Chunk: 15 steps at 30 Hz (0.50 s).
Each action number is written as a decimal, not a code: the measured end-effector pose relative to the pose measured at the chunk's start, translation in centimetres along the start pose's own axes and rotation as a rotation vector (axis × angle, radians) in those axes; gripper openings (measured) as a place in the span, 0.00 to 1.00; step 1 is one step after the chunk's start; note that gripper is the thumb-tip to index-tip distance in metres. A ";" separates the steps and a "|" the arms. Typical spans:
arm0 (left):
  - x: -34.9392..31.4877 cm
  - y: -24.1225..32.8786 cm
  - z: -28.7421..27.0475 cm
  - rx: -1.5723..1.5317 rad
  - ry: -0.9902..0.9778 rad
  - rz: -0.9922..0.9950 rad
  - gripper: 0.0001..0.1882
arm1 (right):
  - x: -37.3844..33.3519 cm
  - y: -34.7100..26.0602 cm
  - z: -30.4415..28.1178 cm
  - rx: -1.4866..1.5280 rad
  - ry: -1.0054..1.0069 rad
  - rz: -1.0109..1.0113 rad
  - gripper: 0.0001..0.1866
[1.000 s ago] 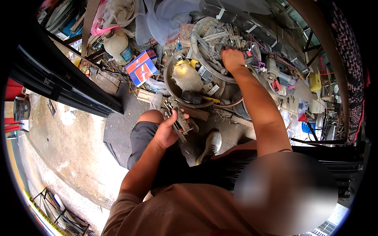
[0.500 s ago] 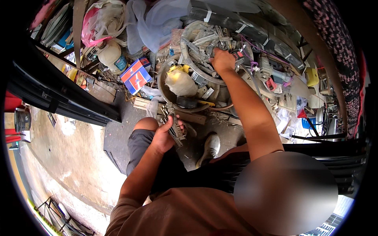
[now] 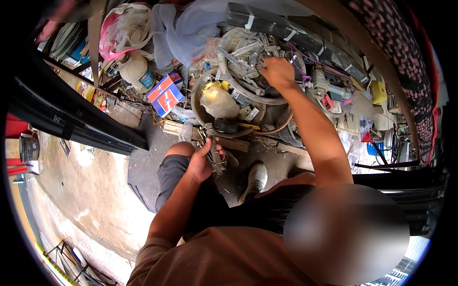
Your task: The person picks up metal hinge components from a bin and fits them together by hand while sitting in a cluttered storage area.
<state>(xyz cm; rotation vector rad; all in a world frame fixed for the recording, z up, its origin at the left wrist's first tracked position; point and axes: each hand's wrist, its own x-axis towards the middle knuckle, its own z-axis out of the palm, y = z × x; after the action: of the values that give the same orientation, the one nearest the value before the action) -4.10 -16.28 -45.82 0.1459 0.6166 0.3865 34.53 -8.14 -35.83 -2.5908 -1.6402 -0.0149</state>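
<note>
My left hand (image 3: pixel 201 163) is closed around a bundle of thin grey metal hardware pieces (image 3: pixel 210 135), held upright above my left knee. My right hand (image 3: pixel 278 72) reaches over a round, dusty tub (image 3: pixel 222 64) heaped with grey metal fittings (image 3: pixel 249 47). Its fingers are curled down at the pile's right side, and whatever lies between them is hidden. Just nearer than this tub stands another round container (image 3: pixel 197 97). Inside it are a whitish bag with yellow on top (image 3: pixel 218 101) and a black object (image 3: pixel 225 125).
An orange, blue and white box (image 3: pixel 165 95) leans left of the containers, beside a large plastic jug (image 3: pixel 135 70). A long dark wrapped bundle (image 3: pixel 267 25) crosses behind. Wooden strips (image 3: pixel 231 143) lie in front, near my shoe (image 3: pixel 257 177). A black metal rail (image 3: pixel 81 128) runs along the left.
My right hand has drawn slightly right, and its fingers are more curled. My left hand still holds the metal pieces, shifted only slightly in view.
</note>
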 end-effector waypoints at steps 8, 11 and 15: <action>0.1 0.2 0.9 -0.027 -0.037 0.027 0.19 | -0.1 0.0 -4.5 -0.086 -0.059 -0.028 0.16; 0.3 0.1 1.0 -0.047 -0.055 0.013 0.18 | -1.1 -1.0 -2.6 -0.219 -0.136 -0.005 0.29; -0.1 0.4 0.9 -0.034 -0.040 0.021 0.17 | -0.9 -2.4 0.2 -0.150 -0.252 0.114 0.34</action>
<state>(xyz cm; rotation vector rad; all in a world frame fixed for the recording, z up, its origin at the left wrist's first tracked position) -3.73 -16.00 -44.93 0.1278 0.5689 0.4127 31.98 -7.91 -35.92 -2.8993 -1.6187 0.2116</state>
